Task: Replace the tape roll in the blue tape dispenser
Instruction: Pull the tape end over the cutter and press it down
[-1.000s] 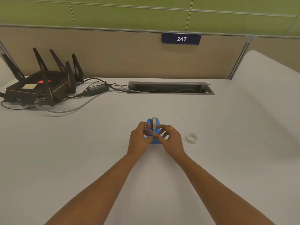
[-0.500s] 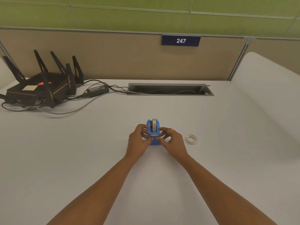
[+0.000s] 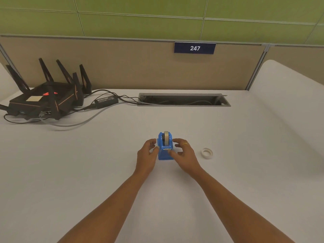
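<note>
We flank the blue tape dispenser (image 3: 165, 148) at 12 o'clock, its long axis toward us, left hand (image 3: 147, 155) and right hand (image 3: 184, 155) loosely spread and equally near.

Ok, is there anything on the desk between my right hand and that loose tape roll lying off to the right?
Nothing visible. The right hand is beside the blue dispenser, and only bare white desk lies between it and the loose tape roll. The router and its cables sit far off to the left.

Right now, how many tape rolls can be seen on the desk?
2: one tape roll sits in the blue tape dispenser; one loose tape roll lies right of it.
</note>
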{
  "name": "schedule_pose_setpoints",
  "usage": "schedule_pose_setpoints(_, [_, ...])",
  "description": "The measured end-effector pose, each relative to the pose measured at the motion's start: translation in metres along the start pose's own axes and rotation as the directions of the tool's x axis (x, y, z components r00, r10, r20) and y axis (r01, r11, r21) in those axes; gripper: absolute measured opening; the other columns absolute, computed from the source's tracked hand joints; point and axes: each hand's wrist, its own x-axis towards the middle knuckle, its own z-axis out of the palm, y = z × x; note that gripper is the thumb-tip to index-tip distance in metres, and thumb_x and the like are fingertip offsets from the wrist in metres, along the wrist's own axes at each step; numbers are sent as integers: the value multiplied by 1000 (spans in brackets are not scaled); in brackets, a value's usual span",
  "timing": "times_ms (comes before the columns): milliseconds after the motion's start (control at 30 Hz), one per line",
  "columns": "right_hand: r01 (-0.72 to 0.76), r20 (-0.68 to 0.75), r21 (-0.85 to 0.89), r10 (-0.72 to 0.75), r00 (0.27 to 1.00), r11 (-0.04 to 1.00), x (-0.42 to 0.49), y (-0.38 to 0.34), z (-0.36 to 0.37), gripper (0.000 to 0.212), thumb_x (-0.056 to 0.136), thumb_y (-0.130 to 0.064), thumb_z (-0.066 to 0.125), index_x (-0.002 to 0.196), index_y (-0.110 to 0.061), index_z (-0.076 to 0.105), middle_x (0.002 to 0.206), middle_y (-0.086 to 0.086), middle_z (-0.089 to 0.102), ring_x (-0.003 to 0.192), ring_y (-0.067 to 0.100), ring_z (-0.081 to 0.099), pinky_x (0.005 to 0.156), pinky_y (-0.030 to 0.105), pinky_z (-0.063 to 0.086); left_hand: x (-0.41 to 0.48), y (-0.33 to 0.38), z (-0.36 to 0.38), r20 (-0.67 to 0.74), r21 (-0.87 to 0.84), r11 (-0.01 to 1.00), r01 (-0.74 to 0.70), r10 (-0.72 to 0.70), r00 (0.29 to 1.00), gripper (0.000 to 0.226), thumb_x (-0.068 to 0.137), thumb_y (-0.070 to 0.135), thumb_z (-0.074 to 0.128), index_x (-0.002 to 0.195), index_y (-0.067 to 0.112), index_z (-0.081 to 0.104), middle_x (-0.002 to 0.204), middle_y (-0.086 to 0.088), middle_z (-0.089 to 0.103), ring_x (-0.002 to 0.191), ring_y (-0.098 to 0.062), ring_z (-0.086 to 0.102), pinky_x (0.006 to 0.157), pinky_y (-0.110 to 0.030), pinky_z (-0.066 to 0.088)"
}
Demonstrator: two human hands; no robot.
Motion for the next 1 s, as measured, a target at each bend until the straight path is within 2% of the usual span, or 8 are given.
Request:
schedule_pose_setpoints(167, [-23, 48, 42, 21, 999, 999, -2, -3, 6, 49, 84, -13, 59, 130, -8, 43, 132, 6, 49, 114, 14, 50, 88, 17, 43, -2, 4, 5, 137, -19, 1000, 10, -8, 990, 35, 92, 14, 40, 126, 24, 46, 113, 11, 51, 104, -7, 47, 89, -22, 34])
schedule_pose_setpoints(300, [6, 47, 63, -9, 999, 998, -3, -4, 9, 45, 83, -9, 60, 126, -10, 48, 123, 3, 52, 101, 4, 51, 76, -2, 42, -2, 7, 5, 169, -31, 999, 21, -16, 986, 38, 92, 13, 39, 112, 46, 42, 102, 25, 51, 98, -1, 48, 84, -16, 33])
schedule_pose_setpoints(433, [41, 56, 65, -44, 997, 997, -2, -3, 12, 44, 81, -3, 60, 123, -13, 51, 110, -5, 49, 90, -10, 50, 69, -7, 37, -2, 8, 5, 199, -30, 999, 21, -15, 980, 38, 93, 16, 38, 105, 52, 41, 104, 23, 52, 99, -1, 49, 87, -19, 34])
schedule_pose_setpoints(633, [44, 49, 39, -46, 998, 998, 3, -3, 12, 45, 80, -1, 57, 124, -13, 51, 111, -1, 50, 92, 2, 50, 69, -6, 38, 0, 10, 5, 231, -34, 999, 25, -16, 973, 38, 92, 18, 40, 108, 52, 39, 104, 25, 50, 100, -1, 48, 88, -20, 33])
schedule_pose_setpoints(733, [39, 47, 25, -40, 998, 999, 4, -3, 11, 45, 81, -2, 57, 124, -13, 50, 122, 6, 53, 98, 6, 51, 75, -3, 41, 1, 9, 6, 261, -37, 999, 20, -10, 965, 38, 92, 18, 39, 121, 43, 37, 112, 18, 50, 104, -4, 49, 89, -21, 34])
schedule_pose_setpoints(867, [-15, 93, -24, 17, 996, 1000, 4, -4, 7, 52, 83, -9, 57, 133, -12, 42, 138, 7, 47, 126, 20, 45, 104, 28, 40, 3, 7, 6, 282, -9, 1000, 2, 0, 959, 41, 94, 26, 39, 132, 38, 32, 118, 15, 47, 109, -7, 45, 92, -23, 32])
schedule_pose_setpoints(933, [-17, 80, -43, 21, 997, 999, 3, -6, 2, 51, 85, -14, 56, 134, -13, 40, 142, 6, 44, 131, 20, 40, 108, 31, 33, 2, 8, 4, 282, 36, 999, -27, 16, 959, 40, 94, 33, 38, 130, 44, 25, 120, 17, 41, 113, -6, 40, 94, -22, 28])
schedule_pose_setpoints(1000, [-7, 71, -45, 10, 997, 999, 2, -8, -4, 47, 91, -19, 49, 136, -12, 38, 144, 7, 41, 133, 20, 37, 108, 31, 29, 3, 8, 1, 265, 124, 991, -43, 9, 964, 45, 93, 37, 36, 136, 35, 21, 132, 13, 36, 126, -11, 34, 99, -23, 24])
